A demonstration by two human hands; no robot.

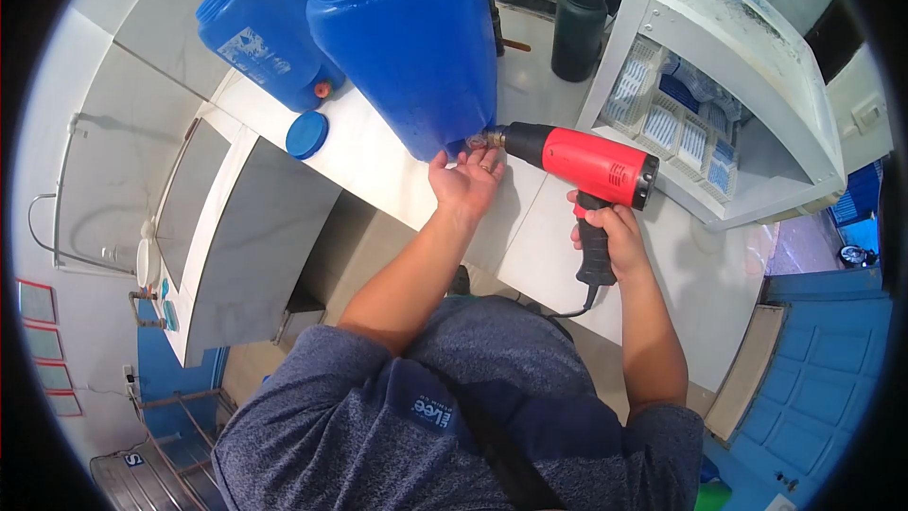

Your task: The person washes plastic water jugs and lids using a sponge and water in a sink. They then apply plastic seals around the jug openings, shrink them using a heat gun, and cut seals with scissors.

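My right hand (613,232) is wrapped round the black handle of a red heat gun (591,166). The gun's nozzle points left, right up against a small fitting (478,141) at the lower corner of a large blue plastic jug (416,57). Just below that fitting is my left hand (466,185), palm up, thumb apart from its slightly bent fingers, with a ring on one finger. The fingertips are at the jug's lower edge; whether they touch the fitting I cannot tell. A round blue cap (306,135) lies on the white counter (378,170) to the left.
Another blue jug (270,38) with a red part near its base stands behind left. A dark green bottle (578,24) is at the back. On the right, a white cabinet (709,142) holds baskets of packed items. The gun's cord (586,303) hangs towards my body.
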